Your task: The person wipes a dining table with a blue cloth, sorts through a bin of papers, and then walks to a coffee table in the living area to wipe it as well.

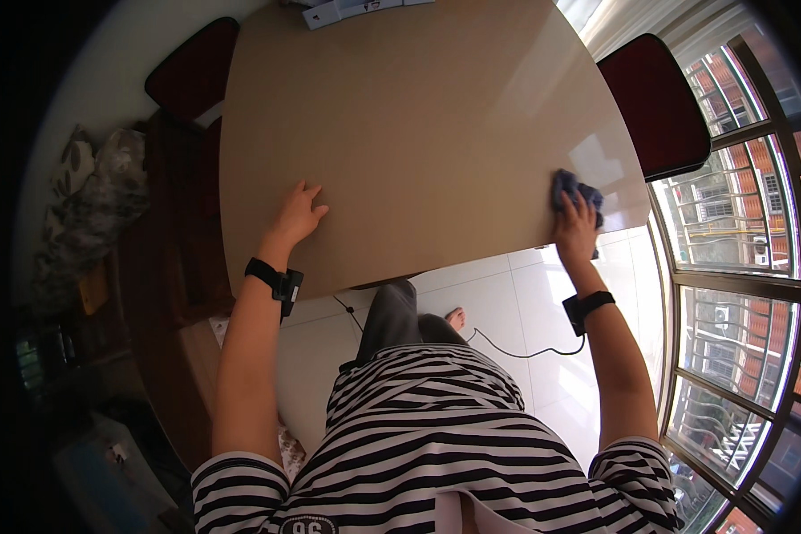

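My right hand (577, 225) presses on a crumpled dark blue cloth (566, 181) at the right front part of a beige table (400, 147). Part of the cloth hangs past the table's edge by my wrist. At the table's left side, my left hand (298, 215) rests on the bare surface with its fingers apart and holds nothing. A black band with a small box is strapped round each wrist. Whether the fingers of my right hand grip the cloth or only lie over it is hard to tell.
A light-coloured box (354, 9) stands at the table's far edge. A dark red chair (657, 110) is at the right, another (197, 67) at the far left. Large windows (734, 207) line the right side. A black cable (527, 355) runs near my right wrist.
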Motion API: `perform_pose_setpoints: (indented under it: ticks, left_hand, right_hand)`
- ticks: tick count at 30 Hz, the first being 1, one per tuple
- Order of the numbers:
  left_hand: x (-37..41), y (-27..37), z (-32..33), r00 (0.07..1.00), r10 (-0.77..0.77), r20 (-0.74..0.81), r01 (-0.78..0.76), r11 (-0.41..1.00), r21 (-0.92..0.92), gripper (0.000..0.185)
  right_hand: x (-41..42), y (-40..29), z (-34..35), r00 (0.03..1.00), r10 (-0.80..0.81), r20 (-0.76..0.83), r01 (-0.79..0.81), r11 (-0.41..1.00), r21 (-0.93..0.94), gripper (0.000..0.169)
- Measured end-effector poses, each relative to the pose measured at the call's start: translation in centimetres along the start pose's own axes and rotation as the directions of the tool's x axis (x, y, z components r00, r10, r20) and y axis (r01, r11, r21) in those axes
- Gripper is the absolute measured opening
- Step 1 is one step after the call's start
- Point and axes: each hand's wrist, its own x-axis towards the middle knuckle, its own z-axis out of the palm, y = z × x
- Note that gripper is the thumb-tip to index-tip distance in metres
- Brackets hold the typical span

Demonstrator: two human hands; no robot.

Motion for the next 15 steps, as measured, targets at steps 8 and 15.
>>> perform_pose_setpoints:
  ticks: [8,15]
  left_hand:
    - [-4.5,3.6,1.6,0.996,-0.02,0.083,0.03,0.992,-0.125,0.054]
    - [-6.2,4.8,4.3,0.994,-0.101,0.03,0.099,0.993,0.058,0.071]
  right_hand:
    - [-6.2,-22.6,-2.0,0.685,-0.709,0.166,0.559,0.658,0.506,0.048]
    - [-3.9,-11.9,-2.5,0.871,-0.486,0.069,0.435,0.83,0.348,0.036]
